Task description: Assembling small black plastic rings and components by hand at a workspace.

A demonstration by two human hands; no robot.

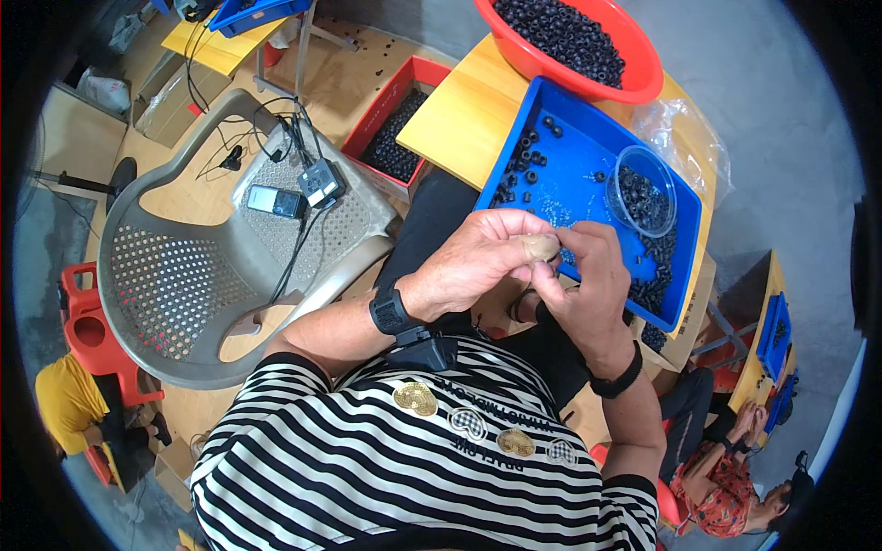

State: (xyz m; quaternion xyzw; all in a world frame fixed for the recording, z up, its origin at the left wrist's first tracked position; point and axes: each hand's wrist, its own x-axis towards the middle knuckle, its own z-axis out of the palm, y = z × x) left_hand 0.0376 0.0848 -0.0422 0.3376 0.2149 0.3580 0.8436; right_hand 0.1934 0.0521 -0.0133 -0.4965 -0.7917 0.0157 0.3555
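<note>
Looks to me like the close-up fingertip step: the left hand point(469, 262) seems to have its thumb and fingers pinched on a small tan piece point(540, 246), and the right hand point(588, 285) has its fingertips bunched at the far end. Can't tell if that right grip has actually caught anything. The piece sits up over the near edge of the blue tray point(574, 151), so I'd say the next move calls for a steady left pinch and a careful right-hand twist or pull. Edge-wise, the tray's raised walls should catch drops, but its near corner pokes past the tabletop point(450, 129). Best open room is mid-tray, between the loose black parts point(524, 161) and the clear round tub point(614, 170). The big red basin point(643, 83) crowds the far side, and a crumpled plastic bag point(694, 138) the right.
</note>
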